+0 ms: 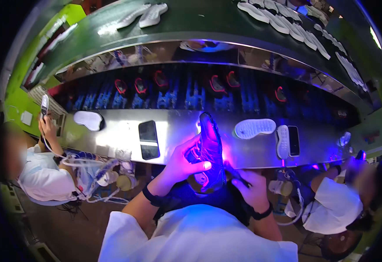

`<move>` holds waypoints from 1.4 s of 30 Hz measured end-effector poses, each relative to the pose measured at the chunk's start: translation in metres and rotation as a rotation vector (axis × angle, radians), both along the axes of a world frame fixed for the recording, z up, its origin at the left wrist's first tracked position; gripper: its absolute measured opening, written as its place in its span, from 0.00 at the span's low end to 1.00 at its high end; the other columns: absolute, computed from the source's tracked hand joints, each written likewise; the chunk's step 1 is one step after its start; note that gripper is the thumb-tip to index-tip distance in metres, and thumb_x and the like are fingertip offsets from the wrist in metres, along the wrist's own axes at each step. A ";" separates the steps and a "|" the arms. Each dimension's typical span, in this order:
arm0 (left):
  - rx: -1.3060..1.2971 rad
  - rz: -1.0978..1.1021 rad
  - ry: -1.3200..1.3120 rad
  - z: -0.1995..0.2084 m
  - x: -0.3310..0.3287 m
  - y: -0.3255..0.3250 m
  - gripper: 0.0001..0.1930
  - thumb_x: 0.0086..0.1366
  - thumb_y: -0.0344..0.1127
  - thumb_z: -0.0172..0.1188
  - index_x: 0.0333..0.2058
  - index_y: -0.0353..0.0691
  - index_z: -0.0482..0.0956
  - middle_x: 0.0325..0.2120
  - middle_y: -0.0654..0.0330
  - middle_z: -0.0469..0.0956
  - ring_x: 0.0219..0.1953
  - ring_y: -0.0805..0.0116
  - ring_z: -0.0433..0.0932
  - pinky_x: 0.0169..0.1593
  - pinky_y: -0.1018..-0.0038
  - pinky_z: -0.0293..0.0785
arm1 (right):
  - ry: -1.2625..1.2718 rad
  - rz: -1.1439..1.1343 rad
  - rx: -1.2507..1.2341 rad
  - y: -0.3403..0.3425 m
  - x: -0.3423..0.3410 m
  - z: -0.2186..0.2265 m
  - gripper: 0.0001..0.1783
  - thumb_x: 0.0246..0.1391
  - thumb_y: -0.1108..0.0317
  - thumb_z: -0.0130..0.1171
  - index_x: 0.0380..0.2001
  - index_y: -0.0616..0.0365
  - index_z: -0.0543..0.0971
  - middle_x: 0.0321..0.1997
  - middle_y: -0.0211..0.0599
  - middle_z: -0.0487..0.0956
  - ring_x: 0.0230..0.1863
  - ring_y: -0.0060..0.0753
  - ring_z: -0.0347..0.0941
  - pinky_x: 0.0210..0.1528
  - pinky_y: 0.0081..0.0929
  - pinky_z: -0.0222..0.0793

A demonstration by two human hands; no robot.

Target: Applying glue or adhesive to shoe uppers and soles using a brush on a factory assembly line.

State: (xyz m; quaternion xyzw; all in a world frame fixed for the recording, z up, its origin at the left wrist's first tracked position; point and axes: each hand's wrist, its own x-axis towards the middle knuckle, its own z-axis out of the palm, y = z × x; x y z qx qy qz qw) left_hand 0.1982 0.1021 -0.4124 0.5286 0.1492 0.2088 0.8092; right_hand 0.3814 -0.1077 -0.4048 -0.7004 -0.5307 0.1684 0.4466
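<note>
My left hand [180, 163] is closed around a dark shoe upper [211, 150], held toe up in front of my body with the thumb across its side. Violet-blue light falls over the shoe, and pink-red patches show on it. My right hand [253, 188] is closed on a slim dark tool [231, 170] just right of the shoe's lower end. The tool's exact kind is hard to make out. Whether its tip touches the shoe cannot be seen. Both wrists wear black bands.
The metal bench [178, 131] carries a dark phone [149, 139], another phone [294, 140] and white soles [255, 129]. Beyond it, a dark blue conveyor [195, 98] carries several red-edged shoes. More soles [282, 22] lie on the green upper belt. Co-workers sit at left [51, 177] and right [335, 205].
</note>
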 end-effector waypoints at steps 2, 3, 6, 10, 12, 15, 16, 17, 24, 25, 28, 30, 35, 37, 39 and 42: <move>0.154 0.141 0.088 -0.003 -0.003 0.010 0.42 0.57 0.32 0.77 0.68 0.31 0.65 0.57 0.55 0.78 0.58 0.66 0.77 0.64 0.65 0.72 | 0.076 0.102 -0.091 -0.016 0.009 -0.025 0.22 0.53 0.71 0.73 0.52 0.61 0.84 0.32 0.44 0.84 0.30 0.36 0.80 0.39 0.31 0.75; 0.114 0.106 0.099 -0.002 -0.001 0.015 0.42 0.60 0.33 0.76 0.69 0.31 0.63 0.57 0.54 0.78 0.58 0.65 0.77 0.63 0.66 0.72 | 0.092 0.106 -0.066 -0.018 0.010 -0.026 0.22 0.53 0.71 0.73 0.52 0.61 0.84 0.32 0.44 0.84 0.30 0.36 0.80 0.39 0.31 0.75; 0.090 0.156 0.262 -0.031 0.010 0.035 0.38 0.63 0.34 0.74 0.67 0.30 0.66 0.55 0.54 0.79 0.56 0.66 0.78 0.61 0.68 0.74 | 0.299 0.035 -0.175 -0.019 0.017 -0.030 0.23 0.53 0.71 0.73 0.54 0.61 0.83 0.30 0.41 0.83 0.30 0.33 0.80 0.39 0.28 0.74; 0.172 0.157 0.395 -0.049 0.056 0.096 0.25 0.67 0.43 0.70 0.55 0.30 0.78 0.43 0.58 0.84 0.44 0.73 0.81 0.51 0.73 0.77 | 0.450 -0.115 -0.115 -0.035 0.047 -0.064 0.23 0.54 0.75 0.70 0.55 0.61 0.82 0.32 0.35 0.83 0.33 0.30 0.80 0.42 0.27 0.75; 0.433 0.281 0.592 -0.077 0.073 0.149 0.28 0.66 0.52 0.68 0.51 0.30 0.82 0.35 0.53 0.87 0.38 0.66 0.85 0.47 0.68 0.80 | 0.111 -0.118 -0.061 -0.040 0.062 -0.069 0.27 0.58 0.79 0.65 0.62 0.66 0.75 0.42 0.31 0.82 0.36 0.20 0.77 0.41 0.20 0.74; 0.956 0.302 0.896 -0.058 0.125 0.208 0.30 0.66 0.59 0.62 0.49 0.33 0.83 0.36 0.44 0.86 0.41 0.52 0.87 0.48 0.60 0.81 | 0.529 -0.256 -0.151 -0.056 0.067 -0.047 0.24 0.61 0.78 0.62 0.61 0.65 0.75 0.40 0.35 0.84 0.29 0.19 0.76 0.32 0.20 0.73; 1.169 0.297 0.989 -0.068 0.134 0.236 0.31 0.67 0.61 0.59 0.48 0.34 0.84 0.37 0.44 0.86 0.40 0.50 0.87 0.45 0.59 0.81 | 0.680 -0.305 -0.170 -0.057 0.069 -0.041 0.24 0.61 0.78 0.62 0.61 0.65 0.75 0.38 0.37 0.85 0.28 0.22 0.77 0.32 0.21 0.74; 1.386 0.280 1.071 -0.070 0.149 0.257 0.32 0.68 0.64 0.56 0.47 0.36 0.84 0.38 0.44 0.86 0.39 0.49 0.87 0.43 0.58 0.82 | 0.683 -0.323 -0.151 -0.058 0.071 -0.039 0.24 0.61 0.78 0.62 0.61 0.65 0.75 0.38 0.37 0.85 0.28 0.22 0.77 0.32 0.21 0.74; 1.489 0.367 1.057 -0.151 0.182 0.358 0.32 0.68 0.64 0.50 0.53 0.41 0.81 0.47 0.44 0.84 0.51 0.44 0.84 0.48 0.50 0.83 | 0.609 -0.428 -0.120 -0.067 0.089 -0.058 0.23 0.64 0.75 0.59 0.62 0.62 0.74 0.35 0.34 0.84 0.24 0.18 0.74 0.26 0.20 0.70; 1.517 0.333 1.026 -0.146 0.211 0.356 0.32 0.68 0.64 0.50 0.53 0.41 0.81 0.47 0.44 0.84 0.51 0.44 0.84 0.48 0.50 0.83 | 0.573 -0.425 -0.122 -0.067 0.092 -0.063 0.23 0.64 0.74 0.60 0.62 0.62 0.74 0.34 0.34 0.84 0.24 0.19 0.75 0.27 0.20 0.71; 1.446 0.265 1.021 -0.131 0.254 0.342 0.31 0.68 0.62 0.51 0.54 0.41 0.81 0.48 0.44 0.84 0.51 0.44 0.84 0.46 0.50 0.83 | 0.527 -0.431 -0.190 -0.064 0.102 -0.072 0.22 0.64 0.73 0.61 0.60 0.62 0.75 0.33 0.34 0.84 0.24 0.18 0.75 0.27 0.22 0.72; 1.386 0.231 1.020 -0.121 0.295 0.324 0.30 0.68 0.61 0.53 0.54 0.40 0.81 0.48 0.44 0.84 0.51 0.45 0.84 0.45 0.50 0.84 | 0.492 -0.446 -0.143 -0.059 0.105 -0.086 0.21 0.62 0.70 0.63 0.57 0.62 0.76 0.32 0.39 0.83 0.27 0.27 0.78 0.30 0.28 0.74; 1.217 0.164 1.008 -0.097 0.383 0.251 0.29 0.68 0.59 0.55 0.55 0.40 0.80 0.49 0.45 0.83 0.51 0.45 0.84 0.43 0.50 0.85 | 0.364 -0.418 -0.023 -0.048 0.100 -0.070 0.21 0.60 0.67 0.64 0.56 0.60 0.77 0.36 0.52 0.83 0.36 0.45 0.83 0.40 0.38 0.77; 1.133 0.152 1.011 -0.094 0.378 0.239 0.29 0.67 0.58 0.56 0.55 0.40 0.80 0.49 0.45 0.83 0.51 0.46 0.84 0.42 0.50 0.85 | 0.322 -0.439 0.025 -0.048 0.096 -0.064 0.21 0.60 0.67 0.65 0.56 0.59 0.77 0.36 0.52 0.83 0.36 0.46 0.84 0.40 0.38 0.78; 1.045 0.134 1.030 -0.084 0.369 0.241 0.28 0.67 0.56 0.57 0.55 0.40 0.79 0.49 0.45 0.83 0.51 0.46 0.84 0.41 0.50 0.85 | 0.381 -0.442 -0.011 -0.056 0.092 -0.059 0.22 0.60 0.65 0.66 0.56 0.59 0.77 0.37 0.53 0.84 0.37 0.48 0.84 0.41 0.39 0.78; 0.903 0.125 1.097 -0.066 0.355 0.233 0.28 0.67 0.55 0.59 0.56 0.40 0.79 0.49 0.45 0.83 0.52 0.47 0.84 0.39 0.50 0.86 | 0.365 -0.493 -0.147 -0.066 0.090 -0.047 0.23 0.60 0.65 0.66 0.57 0.58 0.77 0.39 0.53 0.85 0.39 0.49 0.85 0.44 0.38 0.78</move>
